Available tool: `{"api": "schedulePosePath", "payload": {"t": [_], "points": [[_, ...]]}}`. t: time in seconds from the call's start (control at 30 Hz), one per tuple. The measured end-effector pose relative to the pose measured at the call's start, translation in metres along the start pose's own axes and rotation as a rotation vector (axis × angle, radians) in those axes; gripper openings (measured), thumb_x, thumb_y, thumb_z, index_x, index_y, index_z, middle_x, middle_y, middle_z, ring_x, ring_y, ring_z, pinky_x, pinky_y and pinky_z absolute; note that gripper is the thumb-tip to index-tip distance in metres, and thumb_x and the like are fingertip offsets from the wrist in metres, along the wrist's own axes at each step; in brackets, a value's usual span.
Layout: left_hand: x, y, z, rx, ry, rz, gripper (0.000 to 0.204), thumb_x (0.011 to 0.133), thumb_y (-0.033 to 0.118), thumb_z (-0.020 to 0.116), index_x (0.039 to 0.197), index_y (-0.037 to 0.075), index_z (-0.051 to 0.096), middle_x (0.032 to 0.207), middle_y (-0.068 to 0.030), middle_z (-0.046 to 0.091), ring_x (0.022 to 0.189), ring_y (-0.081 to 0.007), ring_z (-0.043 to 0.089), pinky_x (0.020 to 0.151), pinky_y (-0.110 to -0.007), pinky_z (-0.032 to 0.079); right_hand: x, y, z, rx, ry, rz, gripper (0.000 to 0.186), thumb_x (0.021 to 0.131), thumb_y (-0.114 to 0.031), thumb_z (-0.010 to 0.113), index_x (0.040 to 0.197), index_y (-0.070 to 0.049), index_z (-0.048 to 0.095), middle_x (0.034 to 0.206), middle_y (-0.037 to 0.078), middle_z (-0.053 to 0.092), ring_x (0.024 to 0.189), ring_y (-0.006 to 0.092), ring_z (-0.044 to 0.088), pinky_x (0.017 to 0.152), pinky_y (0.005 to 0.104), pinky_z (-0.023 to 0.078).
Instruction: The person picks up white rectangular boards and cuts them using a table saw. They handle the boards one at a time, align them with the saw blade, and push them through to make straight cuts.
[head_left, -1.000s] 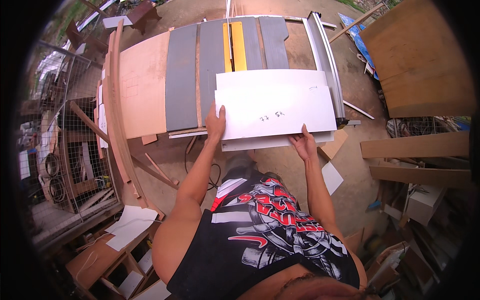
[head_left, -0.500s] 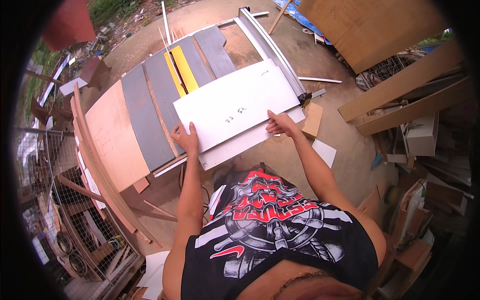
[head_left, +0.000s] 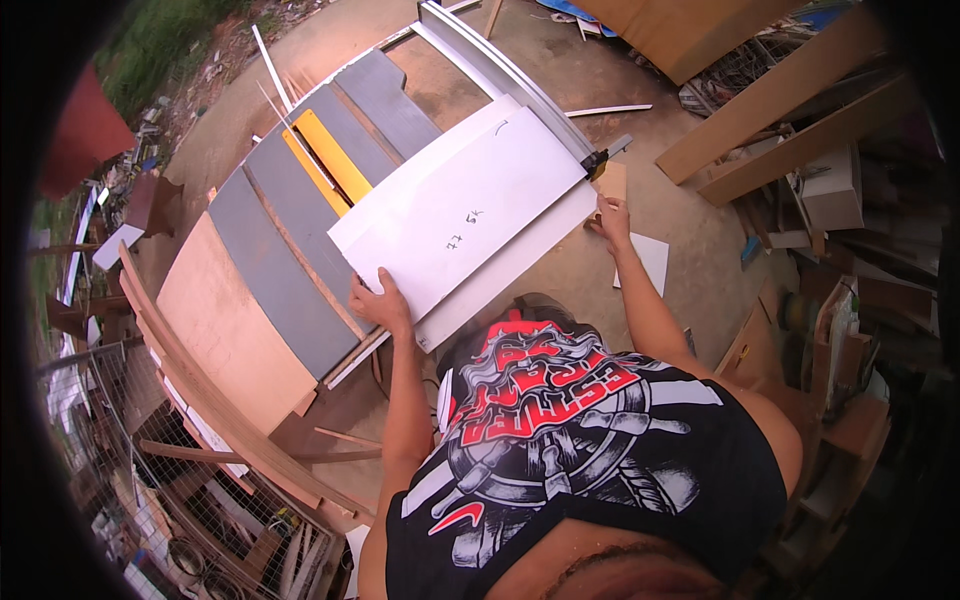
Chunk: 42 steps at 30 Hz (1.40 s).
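Note:
A white board (head_left: 440,225) with dark handwritten marks lies across the near right part of a table saw's grey top (head_left: 290,190). Under it, a second white board (head_left: 510,265) sticks out along the near side. My left hand (head_left: 382,300) holds the boards at their near left corner, thumb on top and fingers over the left edge. At the right end, my right hand (head_left: 612,222) has its fingers bent at the lower board's near corner; part of its grip is hidden. The saw's yellow insert (head_left: 335,155) with its dark slot lies just beyond the boards' left end.
A metal rail (head_left: 510,80) runs along the saw's right side. Long curved wooden strips (head_left: 200,380) and a wire mesh panel (head_left: 110,400) are at the left. Wooden planks (head_left: 770,120) and stacked offcuts crowd the right. A white panel piece (head_left: 645,265) lies on the floor.
My right hand has moved from the upper board's near edge rightward to the lower board's right end. My left hand stays at the left corner. The whole view has shifted and turned somewhat.

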<state>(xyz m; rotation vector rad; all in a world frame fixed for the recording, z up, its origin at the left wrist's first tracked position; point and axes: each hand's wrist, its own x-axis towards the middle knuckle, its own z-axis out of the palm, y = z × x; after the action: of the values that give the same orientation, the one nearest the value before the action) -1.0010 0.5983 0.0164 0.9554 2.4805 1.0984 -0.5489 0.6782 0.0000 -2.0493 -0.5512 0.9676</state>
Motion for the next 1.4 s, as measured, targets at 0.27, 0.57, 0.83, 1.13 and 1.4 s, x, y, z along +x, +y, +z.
{"api": "schedulePosePath", "payload": {"t": [0.27, 0.57, 0.83, 1.13, 1.4], "points": [[0.004, 0.020, 0.000, -0.001, -0.019, -0.034, 0.064, 0.086, 0.034, 0.069, 0.139, 0.004, 0.048, 0.130, -0.0188, 0.041, 0.124, -0.0360, 0.037, 0.106, -0.050, 0.029, 0.005, -0.003, 0.017, 0.002, -0.109, -0.085, 0.053, 0.096, -0.036, 0.063, 0.135, -0.003, 0.051, 0.120, 0.016, 0.062, 0.104, 0.0233, 0.064, 0.087, 0.0382, 0.054], [0.008, 0.006, 0.004, -0.039, -0.013, 0.003, 0.065, 0.086, 0.035, 0.070, 0.140, 0.007, 0.047, 0.132, -0.0206, 0.040, 0.124, -0.0390, 0.038, 0.106, -0.052, 0.030, 0.018, -0.009, 0.029, -0.451, 0.091, -0.364, 0.053, 0.094, -0.042, 0.061, 0.122, 0.004, 0.062, 0.120, 0.021, 0.066, 0.112, 0.0307, 0.062, 0.096, 0.0387, 0.047], [-0.002, -0.004, -0.010, -0.122, -0.091, -0.043, 0.063, 0.090, 0.034, 0.068, 0.141, 0.001, 0.048, 0.132, -0.0229, 0.041, 0.124, -0.0383, 0.040, 0.107, -0.048, 0.033, 0.018, -0.039, 0.018, -0.399, -0.097, -0.291, 0.057, 0.095, -0.042, 0.054, 0.123, 0.006, 0.062, 0.122, 0.019, 0.066, 0.116, 0.0290, 0.060, 0.099, 0.0374, 0.043], [-0.027, -0.011, -0.015, -0.129, -0.145, -0.145, 0.062, 0.092, 0.034, 0.065, 0.139, -0.003, 0.048, 0.133, -0.0239, 0.043, 0.123, -0.0381, 0.045, 0.104, -0.045, 0.038, 0.030, -0.044, 0.021, -0.300, -0.253, -0.224, 0.087, 0.089, -0.071, 0.053, 0.117, 0.010, 0.063, 0.107, 0.016, 0.067, 0.100, 0.0232, 0.061, 0.088, 0.0336, 0.046], [-0.031, 0.000, -0.013, -0.073, -0.109, -0.256, 0.065, 0.091, 0.039, 0.067, 0.139, 0.000, 0.051, 0.132, -0.0231, 0.044, 0.123, -0.0377, 0.044, 0.106, -0.045, 0.037, 0.044, -0.023, 0.018, -0.170, -0.398, -0.213, 0.083, 0.090, -0.064, 0.059, 0.116, 0.014, 0.059, 0.106, 0.015, 0.064, 0.098, 0.0220, 0.057, 0.091, 0.0327, 0.044]]}}
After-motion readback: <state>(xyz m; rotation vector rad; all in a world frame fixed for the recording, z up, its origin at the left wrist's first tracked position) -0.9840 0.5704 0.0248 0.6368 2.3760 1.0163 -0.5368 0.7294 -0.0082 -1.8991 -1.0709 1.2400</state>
